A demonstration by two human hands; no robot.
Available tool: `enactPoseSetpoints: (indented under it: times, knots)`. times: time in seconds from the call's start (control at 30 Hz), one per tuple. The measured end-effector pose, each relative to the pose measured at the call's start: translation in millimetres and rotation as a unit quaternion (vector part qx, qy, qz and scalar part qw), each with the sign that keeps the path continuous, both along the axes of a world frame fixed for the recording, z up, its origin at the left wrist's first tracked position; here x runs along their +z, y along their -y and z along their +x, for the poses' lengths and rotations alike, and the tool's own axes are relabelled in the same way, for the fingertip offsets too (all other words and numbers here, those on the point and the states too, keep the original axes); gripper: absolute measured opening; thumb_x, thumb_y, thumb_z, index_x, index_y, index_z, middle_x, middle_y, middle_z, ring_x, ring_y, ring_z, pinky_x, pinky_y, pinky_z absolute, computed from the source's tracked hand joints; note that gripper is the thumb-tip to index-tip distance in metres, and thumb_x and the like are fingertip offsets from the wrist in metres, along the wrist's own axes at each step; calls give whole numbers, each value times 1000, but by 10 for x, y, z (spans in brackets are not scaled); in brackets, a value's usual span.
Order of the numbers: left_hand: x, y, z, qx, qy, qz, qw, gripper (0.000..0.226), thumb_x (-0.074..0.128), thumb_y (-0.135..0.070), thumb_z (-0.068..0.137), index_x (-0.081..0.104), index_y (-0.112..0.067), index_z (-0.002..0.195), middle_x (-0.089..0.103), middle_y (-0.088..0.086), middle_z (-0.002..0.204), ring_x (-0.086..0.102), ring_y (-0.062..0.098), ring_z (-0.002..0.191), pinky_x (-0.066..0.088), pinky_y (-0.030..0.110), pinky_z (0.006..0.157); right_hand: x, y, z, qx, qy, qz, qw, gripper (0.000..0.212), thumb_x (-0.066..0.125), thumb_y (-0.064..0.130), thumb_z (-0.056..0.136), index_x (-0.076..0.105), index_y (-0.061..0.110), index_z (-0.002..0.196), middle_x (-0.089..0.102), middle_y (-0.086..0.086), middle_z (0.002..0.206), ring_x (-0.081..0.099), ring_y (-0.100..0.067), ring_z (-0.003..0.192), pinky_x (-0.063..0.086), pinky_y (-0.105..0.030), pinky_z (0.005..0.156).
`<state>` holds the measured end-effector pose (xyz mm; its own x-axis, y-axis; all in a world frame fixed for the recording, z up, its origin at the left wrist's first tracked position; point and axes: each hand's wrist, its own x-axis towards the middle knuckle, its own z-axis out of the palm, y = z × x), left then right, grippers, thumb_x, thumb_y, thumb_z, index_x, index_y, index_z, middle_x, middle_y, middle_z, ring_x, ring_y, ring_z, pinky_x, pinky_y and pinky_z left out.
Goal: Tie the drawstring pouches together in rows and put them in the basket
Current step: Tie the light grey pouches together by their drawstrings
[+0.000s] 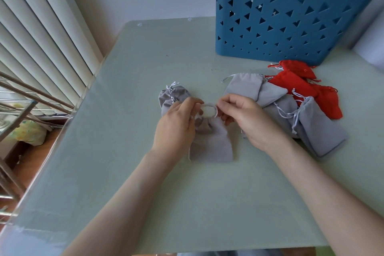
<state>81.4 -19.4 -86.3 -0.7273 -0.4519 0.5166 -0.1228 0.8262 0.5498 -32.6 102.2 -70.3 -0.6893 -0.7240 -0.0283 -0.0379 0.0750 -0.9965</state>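
A grey drawstring pouch (212,143) lies flat at the table's middle, its mouth pulled open between my hands. My left hand (176,124) pinches the left side of the mouth and its cord. My right hand (243,118) pinches the right side. Behind my left hand lie grey pouches (173,97) with knotted cords. To the right is a loose heap of grey pouches (301,122), with several red pouches (301,85) behind it. The blue basket (291,12) stands at the back right.
The pale green glass table (145,183) ends at the left near white window blinds (41,33) and a metal rack (25,97). A white object (372,45) stands right of the basket.
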Motion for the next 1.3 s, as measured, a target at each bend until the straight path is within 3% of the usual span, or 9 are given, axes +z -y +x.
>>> enactPoseSetpoints:
  times: [0.1,0.2,0.47,0.6,0.7,0.8,0.93,1.13,1.3]
  knots:
    - [59,23,21,72,-37,86,993,35,27,-26,82,57,-10,88,70,7,85,59,30,76,42,38,62,28,-36,-63,-69,-11,1,998,26,47,6,98,54,12,74,55,-1,65,46,-2,53,39,-14,53]
    - [134,58,28,99,-94,189,972,26,34,-15,94,54,-12,77,66,-9,68,53,6,57,39,23,56,62,-66,-115,-96,-14,-11,995,28,46,5,98,54,12,72,53,-3,64,45,-6,55,37,-13,50]
    - [201,-23,35,-27,-194,378,905,37,35,-16,103,49,-15,70,54,-10,54,43,9,52,34,23,51,104,-109,-203,-107,4,-33,994,27,48,4,97,56,12,72,56,-1,62,48,-2,50,38,-15,53]
    - [216,-11,33,-91,-190,365,907,33,42,-23,95,57,-21,66,56,-3,78,51,17,81,40,24,75,149,-154,-216,-8,57,-105,993,10,64,14,87,55,15,90,68,1,87,62,-12,85,47,-22,73]
    - [186,37,-1,-89,-161,402,897,32,46,-28,90,66,-27,65,55,-7,104,51,17,114,41,28,96,134,-129,-164,71,97,-122,985,54,80,11,67,47,13,109,64,-2,111,62,-18,102,50,-29,86]
    - [201,6,-7,-120,-125,453,875,35,43,-24,98,60,4,86,66,1,98,61,15,92,47,29,86,117,-84,-80,82,76,-82,990,46,73,4,69,49,13,107,64,-2,107,65,-7,90,50,-20,74]
    - [221,-50,-33,-91,-94,515,847,32,35,-14,103,53,-3,79,71,0,71,66,13,62,52,22,63,144,-122,-59,99,71,-41,992,16,59,-2,85,54,8,96,66,-9,87,67,-13,75,53,-22,64]
    - [174,-91,-6,-18,22,256,966,31,43,-15,100,60,-4,77,63,-11,66,53,-7,55,37,5,59,127,-103,-86,33,9,9,999,14,54,0,92,57,11,83,64,-6,74,61,-12,65,49,-22,61]
    - [153,-87,-5,-34,-4,299,954,24,45,-6,99,62,-4,83,67,10,72,62,7,59,49,11,60,4,-90,-154,-51,-167,108,979,12,59,6,90,58,18,91,58,1,76,57,-12,70,48,-27,68]
